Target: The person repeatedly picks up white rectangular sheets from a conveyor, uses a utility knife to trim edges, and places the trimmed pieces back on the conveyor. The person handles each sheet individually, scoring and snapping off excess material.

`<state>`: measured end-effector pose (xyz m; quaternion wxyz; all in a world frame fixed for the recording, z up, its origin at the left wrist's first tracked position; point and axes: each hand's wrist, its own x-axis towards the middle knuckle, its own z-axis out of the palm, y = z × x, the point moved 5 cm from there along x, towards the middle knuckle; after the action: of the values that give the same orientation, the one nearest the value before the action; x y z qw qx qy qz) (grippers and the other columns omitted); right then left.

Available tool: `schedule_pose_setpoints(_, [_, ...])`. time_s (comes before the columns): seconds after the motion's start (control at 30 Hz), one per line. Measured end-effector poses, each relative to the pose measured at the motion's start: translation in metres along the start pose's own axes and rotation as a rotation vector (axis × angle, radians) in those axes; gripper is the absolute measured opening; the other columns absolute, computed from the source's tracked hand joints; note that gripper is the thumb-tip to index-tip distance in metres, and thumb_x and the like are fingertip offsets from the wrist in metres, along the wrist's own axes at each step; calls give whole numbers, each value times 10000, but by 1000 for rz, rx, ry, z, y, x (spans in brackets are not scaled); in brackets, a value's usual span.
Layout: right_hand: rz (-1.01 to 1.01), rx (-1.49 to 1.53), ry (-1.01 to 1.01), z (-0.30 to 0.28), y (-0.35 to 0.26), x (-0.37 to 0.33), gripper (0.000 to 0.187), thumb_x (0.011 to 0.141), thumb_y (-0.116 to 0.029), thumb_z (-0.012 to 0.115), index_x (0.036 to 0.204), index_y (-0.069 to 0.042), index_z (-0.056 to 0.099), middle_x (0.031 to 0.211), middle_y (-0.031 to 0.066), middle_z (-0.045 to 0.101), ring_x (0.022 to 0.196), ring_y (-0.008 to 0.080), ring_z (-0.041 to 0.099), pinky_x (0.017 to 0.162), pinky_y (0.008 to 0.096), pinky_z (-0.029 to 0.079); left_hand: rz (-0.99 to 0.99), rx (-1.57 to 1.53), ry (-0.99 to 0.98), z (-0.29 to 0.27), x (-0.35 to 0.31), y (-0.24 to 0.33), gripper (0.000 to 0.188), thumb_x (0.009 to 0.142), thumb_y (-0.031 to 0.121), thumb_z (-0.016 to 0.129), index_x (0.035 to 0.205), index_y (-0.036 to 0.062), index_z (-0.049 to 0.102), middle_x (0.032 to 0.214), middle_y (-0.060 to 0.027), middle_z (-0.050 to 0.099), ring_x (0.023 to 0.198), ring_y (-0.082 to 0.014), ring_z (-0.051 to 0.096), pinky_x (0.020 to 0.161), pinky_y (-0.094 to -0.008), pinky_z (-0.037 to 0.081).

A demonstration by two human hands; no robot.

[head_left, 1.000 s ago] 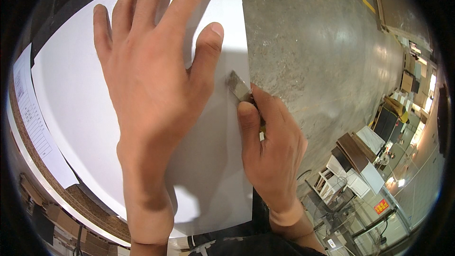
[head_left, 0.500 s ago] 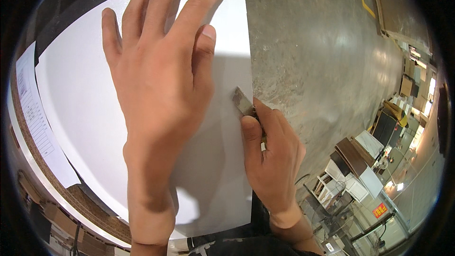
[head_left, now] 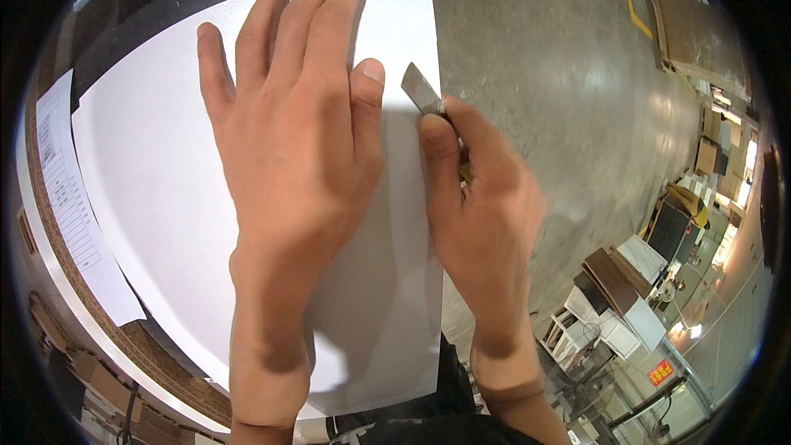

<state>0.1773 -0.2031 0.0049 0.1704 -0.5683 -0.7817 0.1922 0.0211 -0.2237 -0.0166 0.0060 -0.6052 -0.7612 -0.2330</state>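
A large white panel point(head_left: 395, 297) lies before me, its straight right edge running away from my body. My left hand point(head_left: 297, 124) rests palm down on it, the fingers stretched toward the far edge and the thumb a little apart. At the right edge, my right hand point(head_left: 478, 189) is closed around a utility knife with a flat grey blade point(head_left: 421, 89). Its blade points up and to the left, over the panel near that edge. My thumb lies on the near side of the blade's base; the knife's handle is mostly hidden in my fingers.
A printed sheet point(head_left: 78, 206) lies along the left beside the panel, over a brown board edge point(head_left: 161, 363). Past the right edge spreads a grey concrete floor point(head_left: 560, 115). Stacked boards point(head_left: 618, 280) and a red sign point(head_left: 660, 372) stand at the lower right.
My right hand has slid away from me along the panel's right edge with the knife. My left hand has shifted slightly right, its index finger now closer to the other fingers.
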Motion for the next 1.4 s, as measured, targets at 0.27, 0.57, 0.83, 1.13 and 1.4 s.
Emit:
schedule_pose_setpoints(0.27, [19, 81, -10, 14, -3, 73, 276, 1071, -328, 607, 1073, -109, 775, 957, 210, 747, 888, 477, 713, 756, 517, 551, -35, -47, -59, -11, 2, 6, 758, 912, 356, 799, 1581, 147, 510, 1628, -53, 531, 1574, -332, 379, 1312, -639, 148])
schedule_pose_setpoints(0.57, [127, 993, -279, 52, 68, 147, 287, 1035, -206, 732, 1256, -25, 712, 1041, 101, 794, 927, 145, 758, 843, 288, 574, -113, 30, -87, -8, -1, 14, 950, 789, 513, 875, 1578, 133, 506, 1645, -38, 500, 1596, -320, 335, 1289, -709, 110])
schedule_pose_setpoints(0.83, [-410, 688, -64, 31, 38, 139, 190, 936, -18, 742, 1113, -50, 804, 999, 63, 737, 865, 189, 698, 786, 316, 562, -95, 68, 21, 0, -1, 15, 697, 983, 503, 679, 1564, 152, 523, 1590, -78, 558, 1577, -338, 359, 1301, -670, 88])
schedule_pose_setpoints(1.13, [-723, 575, 68, 12, 45, 103, 231, 835, 8, 702, 1042, -41, 790, 930, 133, 699, 825, 327, 709, 758, 383, 573, -7, 41, 103, 5, -1, 6, 498, 1106, 367, 519, 1555, 154, 531, 1520, -141, 602, 1534, -358, 411, 1300, -622, 131])
schedule_pose_setpoints(1.4, [-809, 491, 9, -3, 65, -18, 289, 841, 45, 755, 1058, -129, 831, 988, 47, 631, 790, 174, 658, 638, 309, 549, -18, 34, 125, -3, -6, 28, 472, 1039, 263, 556, 1462, 55, 563, 1508, -193, 578, 1461, -394, 454, 1216, -594, 270])
